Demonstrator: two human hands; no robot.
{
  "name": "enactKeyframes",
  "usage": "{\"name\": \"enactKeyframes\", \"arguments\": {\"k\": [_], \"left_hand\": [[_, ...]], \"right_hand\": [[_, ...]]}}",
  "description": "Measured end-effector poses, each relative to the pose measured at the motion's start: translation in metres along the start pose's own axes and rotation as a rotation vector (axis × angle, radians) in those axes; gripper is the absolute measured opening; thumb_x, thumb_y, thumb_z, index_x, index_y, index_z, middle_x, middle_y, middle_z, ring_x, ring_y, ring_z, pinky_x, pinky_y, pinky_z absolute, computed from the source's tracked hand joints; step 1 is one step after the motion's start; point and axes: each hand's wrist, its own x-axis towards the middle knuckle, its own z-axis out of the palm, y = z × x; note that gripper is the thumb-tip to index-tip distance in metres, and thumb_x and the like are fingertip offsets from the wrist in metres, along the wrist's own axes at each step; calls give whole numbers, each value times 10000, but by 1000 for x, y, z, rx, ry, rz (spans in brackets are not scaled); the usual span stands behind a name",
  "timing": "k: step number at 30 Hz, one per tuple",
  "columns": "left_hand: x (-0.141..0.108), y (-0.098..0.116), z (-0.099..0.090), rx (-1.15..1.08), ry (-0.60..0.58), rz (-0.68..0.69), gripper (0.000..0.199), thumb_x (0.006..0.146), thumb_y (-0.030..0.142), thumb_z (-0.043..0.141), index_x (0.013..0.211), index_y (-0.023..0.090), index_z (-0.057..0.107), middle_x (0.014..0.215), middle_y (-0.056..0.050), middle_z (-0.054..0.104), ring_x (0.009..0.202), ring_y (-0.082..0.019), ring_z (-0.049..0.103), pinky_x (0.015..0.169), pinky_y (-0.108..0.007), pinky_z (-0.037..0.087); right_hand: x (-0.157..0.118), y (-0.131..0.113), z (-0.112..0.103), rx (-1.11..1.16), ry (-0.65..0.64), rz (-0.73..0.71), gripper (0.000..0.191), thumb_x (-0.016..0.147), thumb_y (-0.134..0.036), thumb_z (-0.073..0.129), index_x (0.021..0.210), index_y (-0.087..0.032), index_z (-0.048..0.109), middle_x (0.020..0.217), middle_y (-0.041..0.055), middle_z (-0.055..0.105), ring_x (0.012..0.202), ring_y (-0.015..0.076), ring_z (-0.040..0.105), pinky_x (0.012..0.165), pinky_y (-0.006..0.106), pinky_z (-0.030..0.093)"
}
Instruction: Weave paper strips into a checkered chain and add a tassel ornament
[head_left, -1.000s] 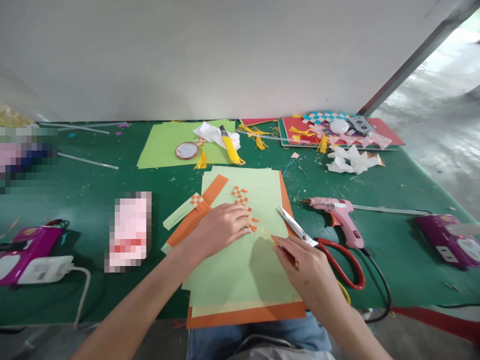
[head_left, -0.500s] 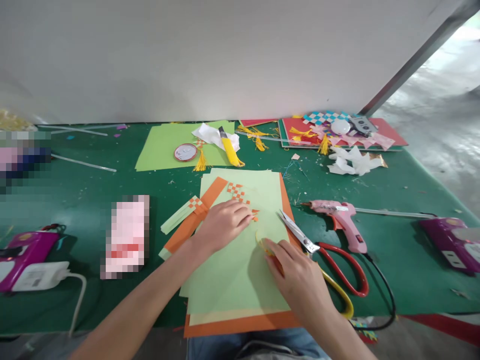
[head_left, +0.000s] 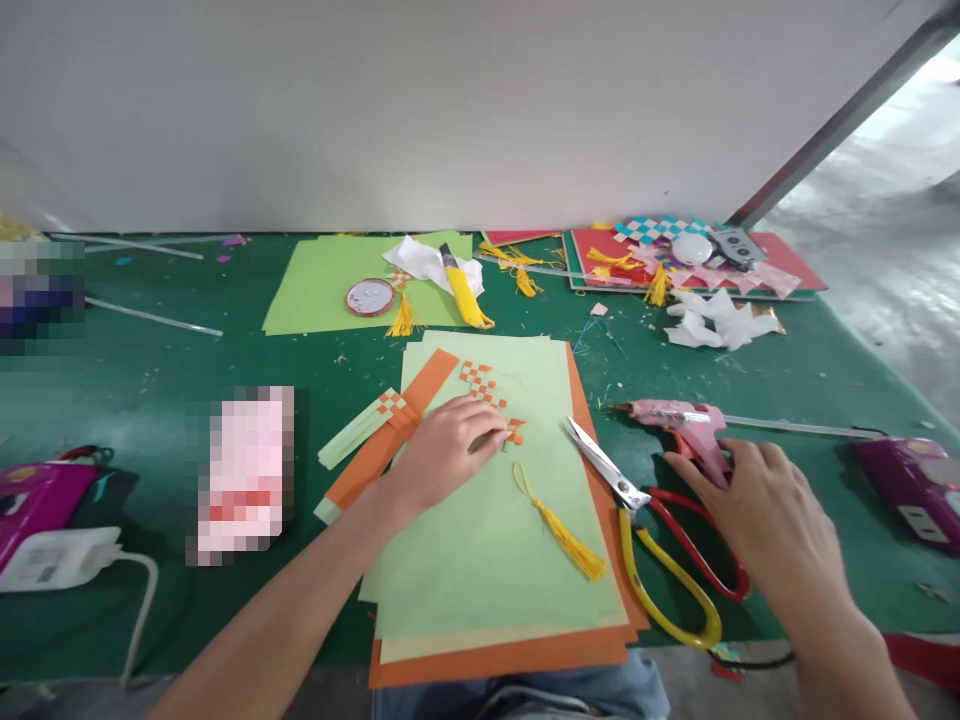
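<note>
My left hand rests on the pale green paper sheets, thumb and fingertips pinched on the end of a woven orange-and-green paper strip. The pinched part is hidden by the fingers. To the right, my right hand closes around the handle of a pink glue gun, which lies on the table with its nozzle to the left. A yellow tassel with a looped cord lies on the sheets between my hands. Scissors with red and yellow handles lie between the sheets and the glue gun.
Left of the sheets lie an orange paper strip and a blurred pink object. Farther back are a yellow utility knife, a round tin and crumpled white paper. Purple power strips stand at both sides.
My right hand has let go of the yellow tassel, leaving it on the sheets, and has moved right to the glue gun's handle. My left hand keeps its pinch on the woven strip.
</note>
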Motion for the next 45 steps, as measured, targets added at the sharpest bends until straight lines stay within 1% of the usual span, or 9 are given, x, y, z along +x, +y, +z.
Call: {"name": "enactKeyframes", "arguments": {"k": [2,4,6,8,14,20,28,35,45], "left_hand": [[-1,0,0,-4,3,-2,161,943,228,525,921,183,678,930,-35,725,927,-182,630,868,-345,499],[-1,-1,0,-10,15,0,164,942,229,525,922,187,682,931,-38,728,927,-187,636,869,-350,503],[-2,-1,1,-16,22,-1,170,943,232,524,925,188,687,932,-37,732,928,-190,641,869,-352,506],[-1,-2,1,-17,26,-8,171,941,236,531,926,184,693,933,-34,739,923,-188,646,873,-352,507],[0,-2,0,-21,20,-28,174,937,249,538,923,181,697,935,-23,745,914,-182,649,876,-353,504],[0,-2,0,-12,38,-7,161,930,243,550,917,171,693,916,-24,744,899,-189,651,850,-345,506],[1,0,-1,-7,32,2,164,931,229,541,891,170,689,888,-33,740,867,-185,653,830,-336,508],[1,0,0,-15,32,-8,156,926,226,548,902,169,691,917,-34,748,894,-190,660,851,-344,507],[1,0,-1,-2,38,2,157,926,227,547,905,170,691,914,-36,749,886,-195,665,840,-347,513]], "right_hand": [[5,-3,0,49,-68,65,423,890,-576,405,969,-185,548,881,176,643,809,332,628,635,403,463],[9,-6,-5,94,-110,146,408,883,-550,413,997,-183,549,843,185,657,759,332,643,606,403,453],[11,-12,-12,114,-110,227,436,861,-548,440,1041,-165,544,765,178,652,654,325,636,564,404,434],[10,-19,-18,135,-103,245,454,842,-548,467,1079,-166,529,706,140,642,580,306,616,538,391,418],[-4,-56,-23,244,-4,37,379,785,-534,566,1004,-227,526,698,47,641,598,252,625,527,303,401],[-4,-77,-17,256,25,-30,368,819,-521,533,1014,-208,538,693,38,636,609,228,621,531,283,393],[-1,-87,-16,264,24,-68,413,847,-553,501,1037,-189,549,710,60,654,618,232,621,549,300,421],[-3,-87,-14,264,33,-70,391,846,-519,539,1049,-186,551,715,56,654,613,233,622,555,305,441],[-4,-86,-14,240,42,-92,395,870,-532,494,1052,-186,545,731,63,660,613,225,620,563,301,442]]}}
